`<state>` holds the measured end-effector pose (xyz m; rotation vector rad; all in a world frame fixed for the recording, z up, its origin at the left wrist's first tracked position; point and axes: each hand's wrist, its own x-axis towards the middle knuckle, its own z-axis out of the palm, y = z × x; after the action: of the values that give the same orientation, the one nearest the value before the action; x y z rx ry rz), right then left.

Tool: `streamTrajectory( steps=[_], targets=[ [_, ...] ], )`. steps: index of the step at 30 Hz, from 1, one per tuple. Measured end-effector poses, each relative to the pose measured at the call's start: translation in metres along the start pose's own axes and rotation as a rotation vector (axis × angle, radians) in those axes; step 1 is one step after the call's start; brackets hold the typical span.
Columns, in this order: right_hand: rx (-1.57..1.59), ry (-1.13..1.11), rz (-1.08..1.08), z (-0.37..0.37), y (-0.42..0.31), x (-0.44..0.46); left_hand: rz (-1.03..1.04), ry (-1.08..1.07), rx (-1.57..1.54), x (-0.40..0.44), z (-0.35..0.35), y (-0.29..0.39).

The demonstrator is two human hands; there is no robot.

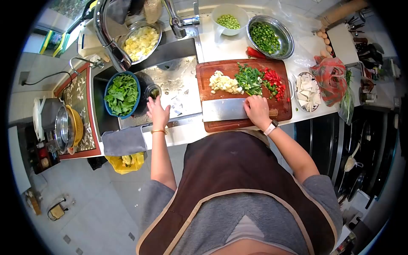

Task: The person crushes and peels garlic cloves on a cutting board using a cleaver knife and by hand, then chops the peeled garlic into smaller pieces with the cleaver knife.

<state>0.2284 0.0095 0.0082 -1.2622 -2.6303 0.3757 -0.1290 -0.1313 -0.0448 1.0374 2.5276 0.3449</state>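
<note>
My right hand (257, 111) is closed around the handle end of a cleaver (223, 109), whose broad blade lies flat along the near side of a wooden cutting board (212, 126). Beyond the blade are three piles: chopped garlic (224, 83), chopped green onion (250, 80) and chopped red chili (274, 83). Over the sink (180, 111), my left hand (158, 112) reaches out with fingers apart, holding nothing. Its fingertips are close to a round, dark-centred drain fitting (152, 91); whether they touch it cannot be told. Left of it sits a blue basin (108, 111) of leafy greens (122, 94).
A metal bowl of chopped greens (264, 37), a white container of green beans (228, 21) and a red chili (255, 53) sit behind the board. White slices (307, 91) fill a dish at right. A faucet (180, 25) overhangs the sink; a grey cloth (123, 142) drapes its edge.
</note>
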Motion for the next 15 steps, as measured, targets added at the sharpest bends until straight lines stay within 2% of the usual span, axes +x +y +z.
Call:
streamTrajectory(
  steps=[3,5,7,9,12,13,14,15],
  targets=[
    [0.010,0.002,0.012,-0.004,-0.007,0.007,0.083,0.009,-0.066,-0.018,-0.010,-0.003],
    [0.057,0.044,0.001,-0.016,-0.033,0.020,0.223,0.058,-0.263,-0.024,-0.025,-0.016],
    [0.248,0.135,-0.175,-0.026,-0.071,0.038,0.172,0.119,-0.461,-0.029,-0.059,-0.019],
    [0.322,0.162,-0.301,-0.026,-0.110,0.060,0.087,0.188,-0.800,-0.033,-0.094,-0.021],
    [0.355,0.155,-0.363,-0.010,-0.163,0.089,0.055,0.328,-1.077,-0.039,-0.135,-0.021],
    [0.333,0.139,-0.361,0.002,-0.176,0.097,0.065,0.333,-1.071,-0.034,-0.133,-0.028],
    [0.223,0.157,-0.399,0.026,-0.182,0.107,0.021,0.349,-0.930,-0.027,-0.122,-0.038],
    [0.092,-0.047,-0.369,0.044,-0.185,0.113,-0.023,0.363,-0.789,-0.022,-0.115,-0.046]
  ],
)
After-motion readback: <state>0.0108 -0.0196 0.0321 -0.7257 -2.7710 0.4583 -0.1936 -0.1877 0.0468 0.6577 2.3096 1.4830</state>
